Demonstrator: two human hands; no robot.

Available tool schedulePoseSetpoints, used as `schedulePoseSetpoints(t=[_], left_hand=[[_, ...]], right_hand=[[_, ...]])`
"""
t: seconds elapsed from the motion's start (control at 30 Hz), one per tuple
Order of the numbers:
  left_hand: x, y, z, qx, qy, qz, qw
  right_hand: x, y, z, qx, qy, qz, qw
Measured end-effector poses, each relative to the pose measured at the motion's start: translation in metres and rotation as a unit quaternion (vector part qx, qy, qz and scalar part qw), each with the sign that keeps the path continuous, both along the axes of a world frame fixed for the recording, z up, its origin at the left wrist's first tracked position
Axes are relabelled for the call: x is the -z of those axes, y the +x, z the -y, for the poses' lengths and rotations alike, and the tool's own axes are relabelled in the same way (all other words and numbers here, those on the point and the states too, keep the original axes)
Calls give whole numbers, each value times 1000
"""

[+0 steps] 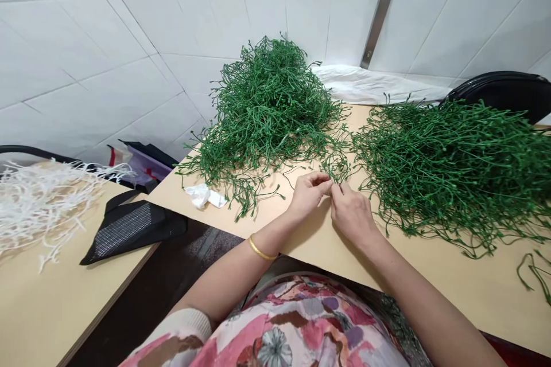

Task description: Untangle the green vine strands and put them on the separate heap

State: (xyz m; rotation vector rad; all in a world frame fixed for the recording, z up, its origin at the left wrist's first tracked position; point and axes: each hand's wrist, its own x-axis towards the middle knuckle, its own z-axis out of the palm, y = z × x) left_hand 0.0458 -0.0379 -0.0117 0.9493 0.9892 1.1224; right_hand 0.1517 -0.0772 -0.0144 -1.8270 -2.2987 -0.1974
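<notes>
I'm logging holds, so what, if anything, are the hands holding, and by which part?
The left hand and right hand meet at the fingertips, beside green strands; whether one is held, and where, cannot be told.

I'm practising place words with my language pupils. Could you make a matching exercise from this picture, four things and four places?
1. gold bracelet
2. metal strip
3. white strands
4. crumpled tissue

A. on the table that bears the green strands
B. against the tiled wall
C. on the far-left table
D. around the left forearm

Pairs: 1-D, 2-B, 3-C, 4-A
</notes>
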Motion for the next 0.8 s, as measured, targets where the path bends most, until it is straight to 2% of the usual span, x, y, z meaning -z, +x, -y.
schedulePoseSetpoints(t=[0.1, 0.23, 0.4, 0.47, 0.57, 0.63, 0.8], left_hand=[[0, 2, -6, 7, -38, 22, 999], [-3, 2, -17, 21, -96, 94, 991], [-15, 2, -36, 82, -76, 148, 983], [-18, 4, -45, 108, -60, 165, 979], [-16, 8, -53, 113, -46, 187, 975], [-11, 12, -55, 111, -46, 204, 972], [1, 12, -53, 122, -109, 225, 961]], right_hand=[[1, -3, 2, -2, 20, 13, 1000], [-2, -8, 7, -4, -17, -19, 1000], [-24, 6, 8, -23, -68, -140, 988], [-34, 20, 6, -47, -24, -223, 973], [-42, 40, -2, -59, 109, -301, 945], [-39, 48, -10, -49, 153, -315, 935], [-16, 48, -29, -61, 155, -278, 946]])
